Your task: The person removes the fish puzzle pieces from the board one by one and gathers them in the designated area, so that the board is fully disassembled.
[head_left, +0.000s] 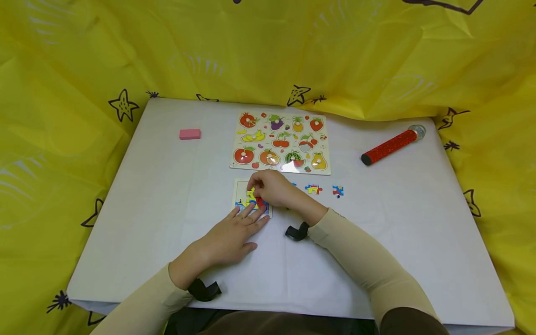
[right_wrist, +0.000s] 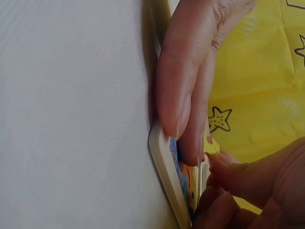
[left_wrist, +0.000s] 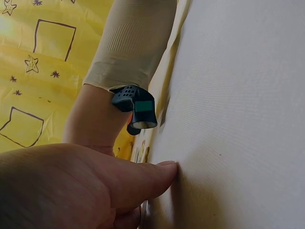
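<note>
A small jigsaw board with a pale frame lies on the table, its lower part filled with blue, yellow and red pieces. Flat across its lower edge rest the spread fingers of my left hand; the thumb touches the tablecloth in the left wrist view. My right hand bends over the board's upper right and pinches a yellow jigsaw piece between thumb and fingers. That piece is mostly hidden by the fingertips. Loose jigsaw pieces lie to the right, one yellow and red, another blue and red.
Behind the jigsaw board lies a fruit peg puzzle. A pink block sits at the back left, and a red glittery tube with a black end at the right. Yellow patterned cloth surrounds the white table.
</note>
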